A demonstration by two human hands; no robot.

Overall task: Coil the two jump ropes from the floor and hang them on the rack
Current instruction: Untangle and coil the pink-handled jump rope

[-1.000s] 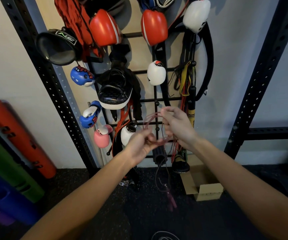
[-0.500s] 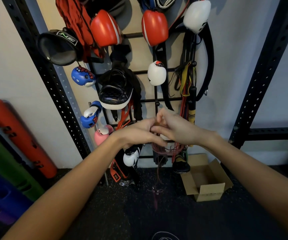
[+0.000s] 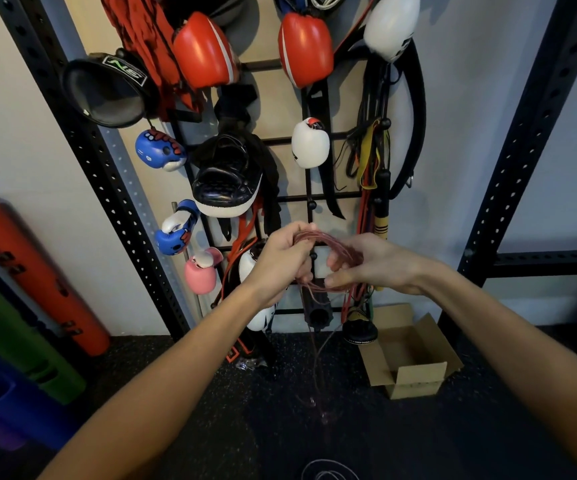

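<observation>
A thin pink jump rope (image 3: 332, 242) is gathered in several loops held between both hands, in front of the black wall rack (image 3: 315, 199). My left hand (image 3: 282, 258) grips the left side of the coil. My right hand (image 3: 366, 263) pinches its right side. Two loose ends with blurred pink handles (image 3: 320, 407) dangle down toward the black floor. A second, pale rope (image 3: 328, 471) lies looped on the floor at the bottom edge, only partly in view.
The rack carries red, white, blue and pink boxing gloves, black pads and resistance bands (image 3: 372, 157). An open cardboard box (image 3: 408, 355) sits on the floor at the right. Coloured foam rollers (image 3: 27, 278) lean at the left. Perforated black uprights (image 3: 536, 129) flank the rack.
The hands, pressed together half a second ago, have drawn apart, spreading the coil between them. The dangling ends hang shorter than a second ago.
</observation>
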